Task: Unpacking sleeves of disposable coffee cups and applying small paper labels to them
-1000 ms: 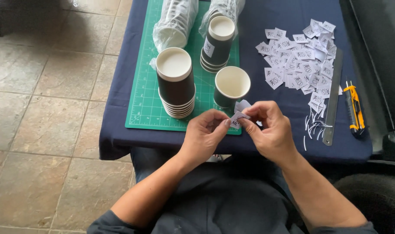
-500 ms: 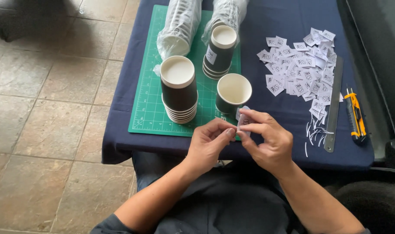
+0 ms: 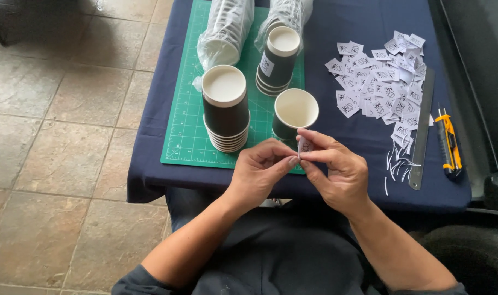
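My left hand (image 3: 260, 169) and my right hand (image 3: 334, 166) meet in front of the table edge, both pinching one small white printed sticker (image 3: 305, 145) between fingertips. Just beyond them a single dark paper cup (image 3: 294, 112) stands upright on the green cutting mat (image 3: 186, 117). To its left is a stack of dark cups (image 3: 225, 109) turned upside down. Behind it stands a second, shorter stack (image 3: 278, 59) with a sticker on its side. A pile of loose white stickers (image 3: 383, 82) lies on the dark blue cloth (image 3: 336, 22) at the right.
Two plastic-wrapped sleeves of cups (image 3: 227, 30) lie at the back of the mat. A metal ruler (image 3: 421, 131) and a yellow utility knife (image 3: 449, 143) lie at the right edge, with thin paper trimmings (image 3: 396, 161) beside them. Tiled floor (image 3: 57, 136) is at the left.
The sticker has been turned between my fingertips and now stands more upright, held closer to the single cup. Both hands stayed together at the table edge.
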